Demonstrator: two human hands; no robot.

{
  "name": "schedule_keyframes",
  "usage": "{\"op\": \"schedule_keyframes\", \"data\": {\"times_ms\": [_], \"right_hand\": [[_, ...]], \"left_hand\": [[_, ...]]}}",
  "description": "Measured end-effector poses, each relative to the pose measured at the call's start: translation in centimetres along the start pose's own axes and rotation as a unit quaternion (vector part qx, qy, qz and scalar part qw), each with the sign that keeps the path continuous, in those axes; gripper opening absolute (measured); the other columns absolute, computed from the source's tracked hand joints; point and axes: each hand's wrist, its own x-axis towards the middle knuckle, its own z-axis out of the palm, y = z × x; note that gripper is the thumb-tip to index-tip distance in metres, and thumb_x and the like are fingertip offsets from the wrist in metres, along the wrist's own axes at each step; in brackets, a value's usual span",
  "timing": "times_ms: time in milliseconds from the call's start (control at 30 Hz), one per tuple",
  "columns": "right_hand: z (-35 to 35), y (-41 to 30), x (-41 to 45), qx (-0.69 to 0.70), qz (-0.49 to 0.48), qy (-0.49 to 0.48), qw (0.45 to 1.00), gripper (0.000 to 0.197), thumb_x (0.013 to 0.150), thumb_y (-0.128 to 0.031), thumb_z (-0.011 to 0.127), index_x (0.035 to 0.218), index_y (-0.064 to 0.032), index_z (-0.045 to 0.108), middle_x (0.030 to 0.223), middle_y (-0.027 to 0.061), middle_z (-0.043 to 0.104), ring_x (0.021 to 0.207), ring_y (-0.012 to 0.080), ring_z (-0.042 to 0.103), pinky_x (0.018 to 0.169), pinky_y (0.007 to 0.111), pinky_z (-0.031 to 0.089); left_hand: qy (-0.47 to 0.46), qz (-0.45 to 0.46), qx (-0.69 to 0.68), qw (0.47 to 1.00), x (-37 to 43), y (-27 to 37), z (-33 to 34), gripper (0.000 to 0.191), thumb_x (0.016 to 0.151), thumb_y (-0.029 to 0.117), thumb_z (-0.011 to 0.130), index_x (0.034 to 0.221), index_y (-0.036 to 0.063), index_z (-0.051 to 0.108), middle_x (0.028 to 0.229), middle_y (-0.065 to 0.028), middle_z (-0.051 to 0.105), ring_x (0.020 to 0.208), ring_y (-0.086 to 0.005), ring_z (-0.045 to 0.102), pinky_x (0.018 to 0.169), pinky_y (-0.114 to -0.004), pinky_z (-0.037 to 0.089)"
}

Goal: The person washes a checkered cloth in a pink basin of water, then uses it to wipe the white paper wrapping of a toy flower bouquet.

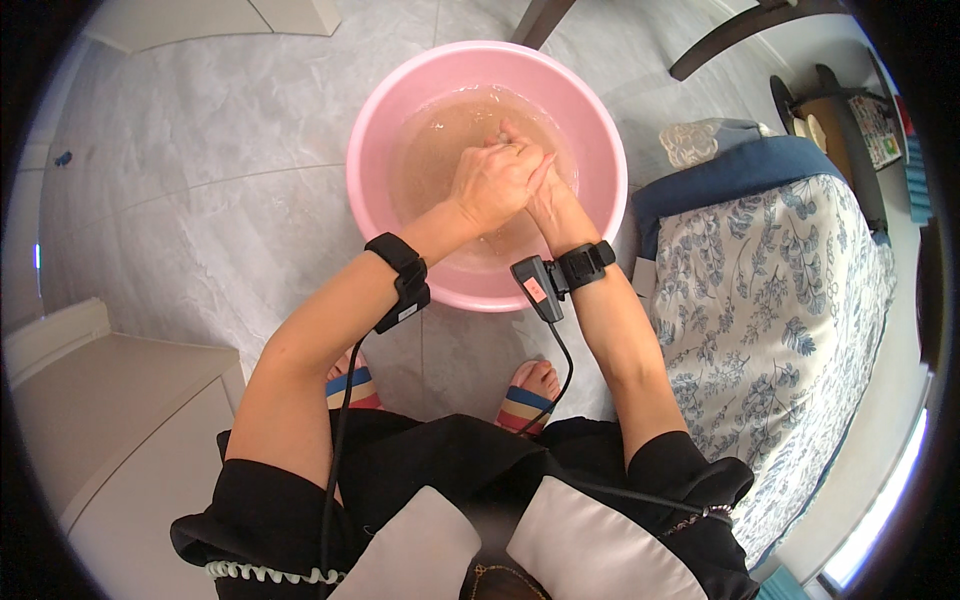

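Observation:
A round pink plastic basin [361,169] stands on the floor in front of me, holding cloudy brownish water [431,150]. Over the water, near the middle of the basin, my two hands are pressed together. My left hand [495,180] lies across my right hand [550,193], its back towards me and its fingers curled over. The right palm and several fingertips show past it. Whether anything is held between the palms is hidden. Each wrist wears a black strap, with a left sensor box [403,309] and a right sensor box [538,289], both cabled.
Grey marble-look tiles [225,112] cover the floor. At the right is a seat or bed with a leaf-patterned cover [750,285] and blue edging. Dark wooden furniture legs [541,22] rise behind the basin. A pale cabinet [150,390] stands at my left; my striped slippers [525,405] are below.

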Motion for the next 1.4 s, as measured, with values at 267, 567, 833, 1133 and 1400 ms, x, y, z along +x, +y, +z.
{"op": "schedule_keyframes", "data": {"times_ms": [267,567,833,1133,1400], "right_hand": [[-0.2,0.5,0.6,0.013,0.031,0.047,0.998,0.027,0.092,-0.027,0.04,0.087,-0.004,0.054,0.071,0.0066,0.056,0.064,0.0177,0.055,0.057,0.028,0.047],[-3.4,1.0,0.6,-0.599,-0.069,0.329,0.727,0.033,0.086,-0.027,0.045,0.101,0.0023,0.052,0.087,0.0166,0.061,0.079,0.0266,0.059,0.07,0.036,0.048],[-3.7,3.6,1.1,-0.84,-0.08,0.249,0.475,0.032,0.081,-0.034,0.052,0.1,-0.0086,0.059,0.098,0.0212,0.059,0.096,0.0344,0.055,0.081,0.043,0.044],[-2.9,1.1,1.7,-0.205,0.051,0.2,0.957,0.04,0.091,-0.035,0.039,0.103,-0.0001,0.055,0.088,0.0117,0.061,0.079,0.0236,0.059,0.072,0.035,0.049],[0.7,0.3,1.4,-0.114,0.066,0.098,0.987,0.033,0.09,-0.034,0.044,0.085,-0.0039,0.056,0.068,0.0062,0.056,0.059,0.017,0.054,0.053,0.028,0.047]], "left_hand": [[-0.034,0.013,-0.02,0.999,0.8,-2.2,-0.1,0.025,0.084,0.025,0.051,0.067,0.0071,0.057,0.058,-0.0114,0.056,0.053,-0.0285,0.056,0.048,-0.038,0.044],[-0.213,-0.333,0.045,0.918,-1.9,-8.2,0.2,0.029,0.086,0.03,0.045,0.092,0.007,0.063,0.086,-0.0203,0.059,0.085,-0.0329,0.056,0.078,-0.042,0.043],[-0.336,-0.274,0.122,0.893,-3.6,-8.1,2.5,0.028,0.081,0.014,0.053,0.108,0.0085,0.055,0.11,-0.0161,0.052,0.103,-0.0329,0.049,0.087,-0.039,0.042],[-0.098,-0.368,-0.173,0.908,-2.4,-1.7,1.8,0.024,0.083,0.024,0.051,0.088,0.0006,0.051,0.091,-0.0197,0.058,0.088,-0.035,0.056,0.074,-0.042,0.044],[-0.133,-0.2,-0.081,0.967,-3.4,1.0,-1.1,0.026,0.085,0.028,0.052,0.081,0.0031,0.048,0.076,-0.016,0.058,0.068,-0.0339,0.057,0.059,-0.041,0.043]]}}
